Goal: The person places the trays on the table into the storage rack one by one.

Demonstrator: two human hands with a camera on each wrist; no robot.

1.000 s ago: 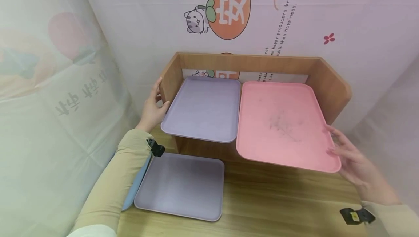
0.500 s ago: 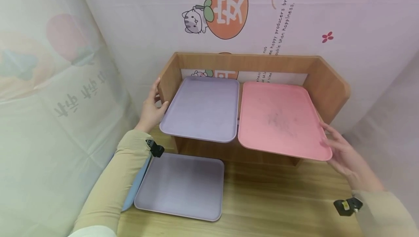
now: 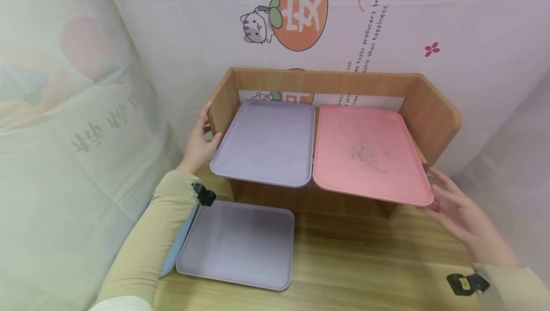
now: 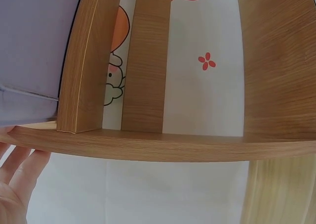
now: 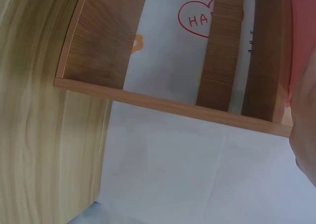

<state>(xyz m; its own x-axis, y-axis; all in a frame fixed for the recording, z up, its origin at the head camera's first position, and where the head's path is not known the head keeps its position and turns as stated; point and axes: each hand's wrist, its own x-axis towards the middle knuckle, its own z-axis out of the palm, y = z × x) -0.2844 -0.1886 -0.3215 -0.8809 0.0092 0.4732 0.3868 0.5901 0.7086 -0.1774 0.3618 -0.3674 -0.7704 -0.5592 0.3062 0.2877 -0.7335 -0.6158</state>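
My left hand [image 3: 201,141] holds the left side panel of a wooden desktop shelf [image 3: 326,81], fingers along its outside and thumb at the front edge. In the left wrist view, fingertips [image 4: 37,162] touch that panel. A purple tray [image 3: 268,141] lies on the shelf's upper board beside it. To its right, a pink tray [image 3: 365,148] with dark marks lies slightly askew, its front overhanging the board. My right hand [image 3: 461,210] is at the pink tray's front right corner, fingers loosely extended beside and below the rim. Only part of that hand [image 5: 306,120] shows in the right wrist view.
A second purple tray [image 3: 238,244] lies on the wooden table [image 3: 365,263] in front of the shelf. A blue tray [image 3: 178,244] stands partly hidden behind the left sleeve. Printed cloth [image 3: 193,29] hangs behind and at both sides.
The pink tray has slid back and left onto the shelf, pushed by my right hand. That hand has since shifted a little right, off the rim's side. My left hand stays put.
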